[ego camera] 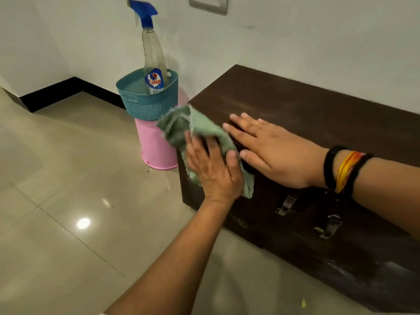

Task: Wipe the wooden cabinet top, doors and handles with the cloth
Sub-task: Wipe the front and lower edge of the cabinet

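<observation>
Cabinet [306, 114], dark wood, sits low against a pale wall on glossy beige floor tiles [68, 201], with two metal handles [285, 206] on its doors. The left hand [213, 171] presses the green cloth [193, 130] against the cabinet's left end, grip closed around it with the thumb over the fold. The right hand [268, 151] lies flat on the top, grip spread. Just beside the cabinet, a blue basket [145, 103] rests on an upturned pink bucket [154, 146], with a spray bottle [152, 53] upright inside the basket.
</observation>
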`<action>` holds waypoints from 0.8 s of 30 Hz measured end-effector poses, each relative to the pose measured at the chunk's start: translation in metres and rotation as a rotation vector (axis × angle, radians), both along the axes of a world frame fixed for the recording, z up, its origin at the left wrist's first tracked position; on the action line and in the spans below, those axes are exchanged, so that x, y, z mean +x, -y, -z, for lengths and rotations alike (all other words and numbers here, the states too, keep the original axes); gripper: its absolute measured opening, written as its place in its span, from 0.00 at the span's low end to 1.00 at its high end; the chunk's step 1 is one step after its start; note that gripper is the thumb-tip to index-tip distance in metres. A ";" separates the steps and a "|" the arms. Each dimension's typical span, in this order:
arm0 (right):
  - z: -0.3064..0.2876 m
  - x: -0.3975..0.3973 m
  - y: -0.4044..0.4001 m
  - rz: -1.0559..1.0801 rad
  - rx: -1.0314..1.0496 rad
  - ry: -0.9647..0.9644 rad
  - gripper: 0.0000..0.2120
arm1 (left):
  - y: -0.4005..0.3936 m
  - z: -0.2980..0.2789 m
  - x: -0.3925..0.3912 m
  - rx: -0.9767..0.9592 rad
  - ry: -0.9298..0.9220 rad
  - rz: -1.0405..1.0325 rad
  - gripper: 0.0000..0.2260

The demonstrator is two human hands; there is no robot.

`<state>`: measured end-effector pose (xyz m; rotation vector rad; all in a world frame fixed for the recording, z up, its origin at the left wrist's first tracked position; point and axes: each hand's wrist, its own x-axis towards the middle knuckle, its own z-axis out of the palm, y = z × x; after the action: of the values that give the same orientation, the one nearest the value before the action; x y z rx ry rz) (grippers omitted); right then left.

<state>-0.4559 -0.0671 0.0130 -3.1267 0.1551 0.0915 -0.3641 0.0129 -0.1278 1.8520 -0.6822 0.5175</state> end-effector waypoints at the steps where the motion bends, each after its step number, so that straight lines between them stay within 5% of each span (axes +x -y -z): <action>1: 0.000 0.005 -0.001 -0.015 0.001 -0.002 0.29 | 0.004 -0.004 0.010 -0.056 0.001 -0.041 0.29; 5: 0.002 0.008 -0.002 -0.014 -0.010 -0.004 0.29 | 0.007 0.016 -0.018 -0.145 -0.366 -0.019 0.29; 10: -0.003 0.039 -0.008 -0.098 0.019 -0.024 0.33 | 0.013 0.001 0.010 -0.236 -0.290 -0.063 0.29; 13: 0.001 0.053 -0.008 -0.127 0.007 0.003 0.31 | 0.012 -0.003 0.028 -0.333 -0.515 -0.199 0.33; 16: 0.004 0.049 -0.007 -0.128 -0.018 0.016 0.31 | 0.019 0.003 -0.036 -0.274 -0.609 -0.055 0.43; 20: 0.003 0.055 -0.005 -0.143 0.001 0.038 0.29 | 0.027 0.011 -0.012 -0.274 -0.384 -0.076 0.35; 24: 0.006 0.054 -0.002 -0.144 0.022 0.038 0.29 | 0.020 0.018 -0.024 -0.306 -0.683 -0.115 0.45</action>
<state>-0.4017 -0.0653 0.0067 -3.1117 -0.0704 0.0350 -0.3877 -0.0074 -0.1459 1.6328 -0.0327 0.0333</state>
